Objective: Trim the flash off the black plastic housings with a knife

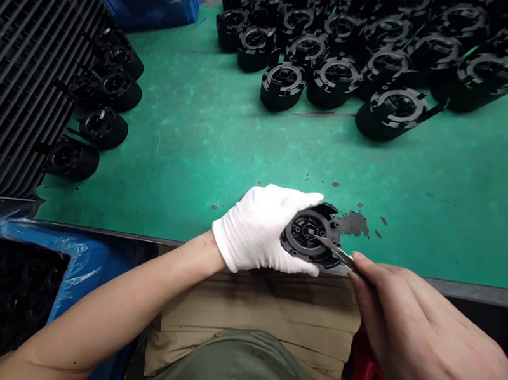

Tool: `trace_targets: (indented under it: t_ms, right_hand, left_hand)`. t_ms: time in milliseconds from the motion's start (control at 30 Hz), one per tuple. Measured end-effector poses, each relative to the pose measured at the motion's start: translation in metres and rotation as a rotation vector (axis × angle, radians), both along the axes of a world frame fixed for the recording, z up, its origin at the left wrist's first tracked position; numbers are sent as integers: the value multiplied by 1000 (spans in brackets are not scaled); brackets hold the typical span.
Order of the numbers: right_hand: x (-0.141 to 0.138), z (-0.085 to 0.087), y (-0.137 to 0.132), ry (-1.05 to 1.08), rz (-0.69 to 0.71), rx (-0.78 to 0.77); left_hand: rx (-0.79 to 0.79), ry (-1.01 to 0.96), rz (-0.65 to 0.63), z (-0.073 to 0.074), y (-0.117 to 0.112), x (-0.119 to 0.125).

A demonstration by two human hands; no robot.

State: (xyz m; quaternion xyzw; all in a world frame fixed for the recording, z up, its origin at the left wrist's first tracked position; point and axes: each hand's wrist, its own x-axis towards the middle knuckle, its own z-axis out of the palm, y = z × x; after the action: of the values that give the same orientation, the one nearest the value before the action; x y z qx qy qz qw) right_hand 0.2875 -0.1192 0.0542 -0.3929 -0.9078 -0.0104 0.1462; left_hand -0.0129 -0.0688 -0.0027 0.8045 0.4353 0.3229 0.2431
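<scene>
Item: our gloved left hand grips the disc; our right hand, just right of it, pinches a blade slanting up-left onto the hub.

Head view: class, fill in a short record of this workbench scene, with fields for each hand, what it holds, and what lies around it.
Left: the left hand, in a white glove, grips a black round part at the near table edge
Right: the right hand, bare, pinches a thin metal tool, tip at the part's hub
Surface: green mat
Far side: cluster of black parts
Left side: row of four black parts beside a ribbed black tray
Bins: blue bin far left; lined blue bin near left, holding black pieces
</scene>
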Motion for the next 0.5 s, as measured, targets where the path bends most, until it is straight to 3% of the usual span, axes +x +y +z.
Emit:
trace_targets:
  t_ms: [233, 500]
  right_hand:
    - [0, 0, 5, 14, 47, -3]
    - [7, -9, 4, 67, -10, -24]
  left_hand:
    - [-6, -24, -2, 1, 1, 1]
    - [52, -18, -7, -1, 0, 0]
